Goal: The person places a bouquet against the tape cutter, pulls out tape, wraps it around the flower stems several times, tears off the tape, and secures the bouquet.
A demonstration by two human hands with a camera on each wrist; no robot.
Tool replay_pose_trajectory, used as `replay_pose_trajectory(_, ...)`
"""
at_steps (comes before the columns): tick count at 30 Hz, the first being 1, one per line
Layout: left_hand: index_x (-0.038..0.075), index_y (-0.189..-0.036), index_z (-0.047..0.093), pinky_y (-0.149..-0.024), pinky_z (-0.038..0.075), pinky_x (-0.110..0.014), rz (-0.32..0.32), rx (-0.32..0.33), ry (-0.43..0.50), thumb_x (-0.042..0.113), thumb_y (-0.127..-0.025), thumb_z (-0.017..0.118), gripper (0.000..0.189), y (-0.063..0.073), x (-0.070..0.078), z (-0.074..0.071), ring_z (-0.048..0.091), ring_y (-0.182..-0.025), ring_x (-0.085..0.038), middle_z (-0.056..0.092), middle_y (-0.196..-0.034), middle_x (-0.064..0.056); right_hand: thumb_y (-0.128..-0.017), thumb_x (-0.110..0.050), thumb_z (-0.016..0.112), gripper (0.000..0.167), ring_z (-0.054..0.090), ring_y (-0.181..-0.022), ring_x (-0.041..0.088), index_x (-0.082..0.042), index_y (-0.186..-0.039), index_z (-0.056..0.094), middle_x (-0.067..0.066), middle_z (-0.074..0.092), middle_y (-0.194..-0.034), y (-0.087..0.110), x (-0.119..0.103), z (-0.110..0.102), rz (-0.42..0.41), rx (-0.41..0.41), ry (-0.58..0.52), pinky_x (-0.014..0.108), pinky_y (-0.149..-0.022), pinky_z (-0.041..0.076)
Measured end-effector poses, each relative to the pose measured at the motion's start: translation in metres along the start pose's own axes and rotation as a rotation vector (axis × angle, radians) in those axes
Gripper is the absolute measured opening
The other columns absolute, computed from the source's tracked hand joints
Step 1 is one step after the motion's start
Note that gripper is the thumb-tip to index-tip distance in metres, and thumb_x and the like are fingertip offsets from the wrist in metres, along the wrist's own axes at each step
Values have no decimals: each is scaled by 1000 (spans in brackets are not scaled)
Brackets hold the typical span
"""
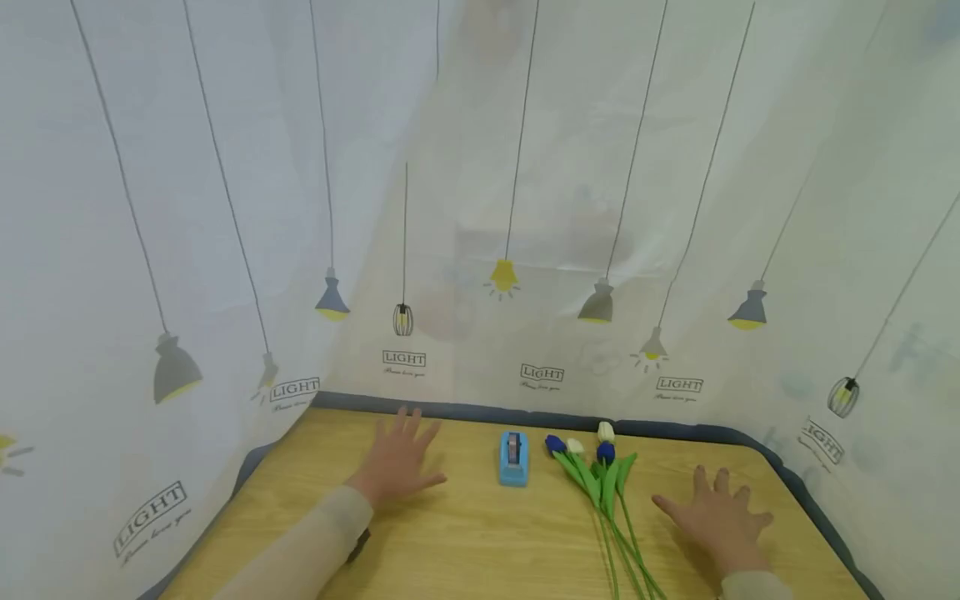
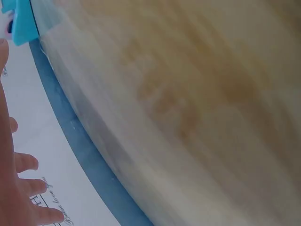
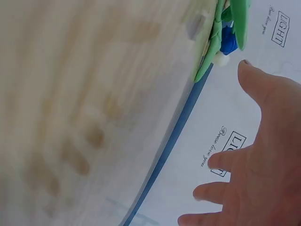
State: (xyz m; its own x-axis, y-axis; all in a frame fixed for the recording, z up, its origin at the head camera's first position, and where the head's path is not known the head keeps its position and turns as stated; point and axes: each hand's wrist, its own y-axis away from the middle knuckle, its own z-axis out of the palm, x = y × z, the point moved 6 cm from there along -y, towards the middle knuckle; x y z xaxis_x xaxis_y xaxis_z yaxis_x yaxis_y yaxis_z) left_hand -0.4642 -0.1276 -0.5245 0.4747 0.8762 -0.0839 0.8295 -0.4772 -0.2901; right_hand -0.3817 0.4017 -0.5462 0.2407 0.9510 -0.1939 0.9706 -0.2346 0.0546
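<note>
Fingers spread wide, my left hand [image 1: 399,460] is held over the left part of the wooden table and grips nothing. My right hand [image 1: 720,517] is likewise spread, over the right part, with nothing in it. Between the hands lies a blue tape dispenser [image 1: 513,460], nearer the left hand. Beside it, toward the right hand, is a small bunch of artificial tulips [image 1: 606,492] with blue and white heads and long green stems. In the right wrist view, a blue tulip head [image 3: 228,41] and green leaves show beyond the thumb of the right hand [image 3: 273,155].
The wooden table [image 1: 465,542] has a dark blue edge [image 1: 480,410] at the back and sides. Behind it hangs a pale curtain [image 1: 450,208] printed with lamps and the word LIGHT. A dark object [image 1: 358,546] shows under the left wrist.
</note>
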Motion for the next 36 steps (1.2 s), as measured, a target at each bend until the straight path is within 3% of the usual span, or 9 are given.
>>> replay_pose_trajectory(5, 19, -162, 44, -111, 35, -85, 40, 42, 26, 79, -90, 63, 96, -13, 17, -3, 39, -150, -58, 42, -164, -27, -84, -99, 41, 132, 11, -140, 82, 7, -161, 28, 50, 13, -160, 8, -4, -3, 18, 12, -28, 101, -96, 19)
replay_pose_trajectory(12, 22, -165, 39, -116, 30, -84, 64, 22, 38, 78, -92, 61, 94, -23, 40, 1, 35, -154, -56, 37, -169, -25, -82, -101, 38, 140, 10, -142, 78, 12, -162, 20, 49, 8, -162, 19, -26, -2, 15, -26, -83, 98, -99, 22)
replay_pose_trajectory(15, 23, -166, 37, -116, 30, -83, 78, 23, 34, 73, -94, 63, 92, -26, 50, 0, 34, -155, -54, 37, -169, -24, -79, -104, 36, 145, 13, -143, 76, 14, -161, 18, 49, 10, -162, 25, -35, -3, 17, -29, -91, 96, -101, 25)
replay_pose_trajectory(19, 23, -166, 37, -117, 33, -81, 112, 34, 23, 63, -95, 69, 87, -32, 66, -1, 35, -155, -52, 38, -169, -23, -77, -104, 39, 148, 28, -139, 75, 17, -159, 18, 49, 19, -160, 33, -46, -9, 12, -23, -103, 89, -98, 39)
replay_pose_trajectory(24, 22, -164, 40, -119, 32, -80, 133, 32, 66, 50, -94, 75, 83, -39, 86, -9, 35, -156, -50, 38, -168, -23, -88, -91, 50, 133, 43, -128, 71, 22, -154, 26, 49, 38, -149, 43, -62, -13, -25, -21, -92, 77, -95, 51)
replay_pose_trajectory(29, 22, -161, 45, -120, 33, -77, 148, 46, 79, 43, -93, 76, 78, -45, 110, -14, 37, -156, -48, 41, -167, -21, -94, -81, 53, 118, 50, -123, 69, 28, -141, 41, 51, 48, -136, 49, -77, -14, -77, -14, -97, 72, -102, 50)
replay_pose_trajectory(36, 22, -163, 44, -125, 34, -69, 183, 5, 48, 47, -97, 74, 77, -51, 141, -14, 36, -158, -44, 41, -168, -18, -93, -79, 57, 110, 70, -103, 52, 24, -130, 56, 40, 67, -120, 55, -90, -10, -113, -72, -119, 60, -87, 61)
